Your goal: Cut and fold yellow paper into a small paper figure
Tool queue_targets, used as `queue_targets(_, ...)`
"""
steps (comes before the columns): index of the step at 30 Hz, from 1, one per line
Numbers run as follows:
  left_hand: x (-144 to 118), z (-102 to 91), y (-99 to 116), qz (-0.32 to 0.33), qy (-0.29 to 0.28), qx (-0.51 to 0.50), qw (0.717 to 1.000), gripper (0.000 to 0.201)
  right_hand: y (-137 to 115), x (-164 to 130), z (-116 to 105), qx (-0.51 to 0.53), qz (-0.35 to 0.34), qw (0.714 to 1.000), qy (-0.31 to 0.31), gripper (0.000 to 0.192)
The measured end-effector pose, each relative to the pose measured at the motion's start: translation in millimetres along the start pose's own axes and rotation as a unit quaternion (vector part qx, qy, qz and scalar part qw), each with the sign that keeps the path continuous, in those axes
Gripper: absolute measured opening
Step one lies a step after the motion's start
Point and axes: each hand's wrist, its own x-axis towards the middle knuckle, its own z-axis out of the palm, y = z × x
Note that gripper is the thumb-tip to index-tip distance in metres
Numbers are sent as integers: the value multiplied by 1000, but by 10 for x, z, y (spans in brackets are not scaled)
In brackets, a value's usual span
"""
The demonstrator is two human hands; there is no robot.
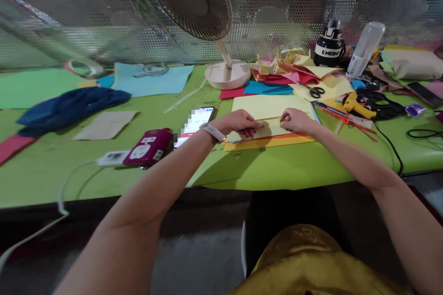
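A narrow strip of pale yellow paper [272,126] lies between my two hands, on top of a stack of coloured sheets. My left hand [241,123], with a pale watch band at the wrist, is closed at the strip's left end, its index finger reaching along the paper. At the other end my right hand [295,120] pinches the strip between thumb and fingers. Behind the hands lies a larger pale yellow sheet [270,102]. An orange sheet [238,146] sticks out at the stack's front edge.
Left of my hands are a phone [204,113] and a purple power bank [150,147] with a cable. A fan [228,73] stands behind. To the right lie scissors [315,92], a yellow glue gun [358,107] and pens; a black bottle [328,48] stands farther back.
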Motion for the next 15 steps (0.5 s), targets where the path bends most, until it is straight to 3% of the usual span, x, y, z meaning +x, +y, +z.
queue_targets(3, -55, 27, 146, 44, 77, -48, 995, 48, 25, -1, -40, 16, -29, 999, 43, 15)
queue_targets(7, -16, 177, 307, 119, 170, -131, 969, 49, 59, -4, -126, -148, -76, 974, 151, 20)
queue_targets(10, 26, 285, 306, 155, 217, -175, 948, 49, 99, 39, -134, -239, -76, 960, 123, 20)
queue_targets(15, -12, 327, 215, 166, 244, -181, 938, 51, 165, 144, -88, -280, -87, 948, 121, 18)
